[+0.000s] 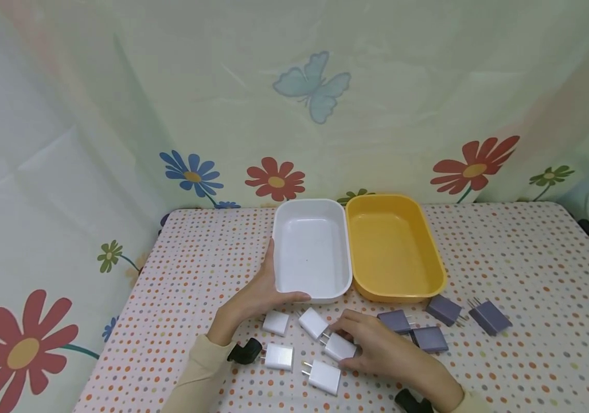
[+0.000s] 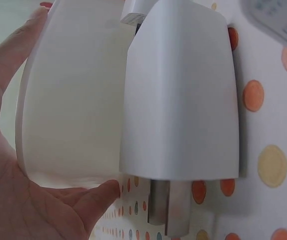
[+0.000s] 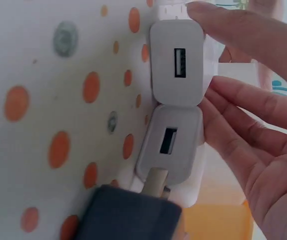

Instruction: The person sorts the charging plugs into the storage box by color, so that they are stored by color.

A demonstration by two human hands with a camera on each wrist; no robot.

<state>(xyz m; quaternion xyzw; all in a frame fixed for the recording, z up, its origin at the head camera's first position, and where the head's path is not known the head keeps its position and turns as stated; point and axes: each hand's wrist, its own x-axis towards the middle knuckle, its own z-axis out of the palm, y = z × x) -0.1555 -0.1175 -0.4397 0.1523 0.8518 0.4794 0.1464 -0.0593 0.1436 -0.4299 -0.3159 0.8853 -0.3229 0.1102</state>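
My left hand (image 1: pixel 255 292) holds the near left corner of a white tray (image 1: pixel 312 252), its thumb along the front wall and its fingers up the left side. In front of that tray lie several white plug-in chargers (image 1: pixel 324 377). My right hand (image 1: pixel 384 344) has thumb and fingers on either side of one white charger (image 1: pixel 339 347), which rests on the table. Its USB port face (image 3: pixel 178 62) shows in the right wrist view, touching a second white charger (image 3: pixel 169 140). Another white charger (image 2: pixel 181 95) looms close in the left wrist view, prongs downward.
A yellow tray (image 1: pixel 397 252) stands against the white tray's right side. Several purple-grey chargers (image 1: pixel 490 318) lie in front of it and to the right. Dotted cloth covers the table (image 1: pixel 211 252); a flowered curtain (image 1: pixel 392 115) hangs behind.
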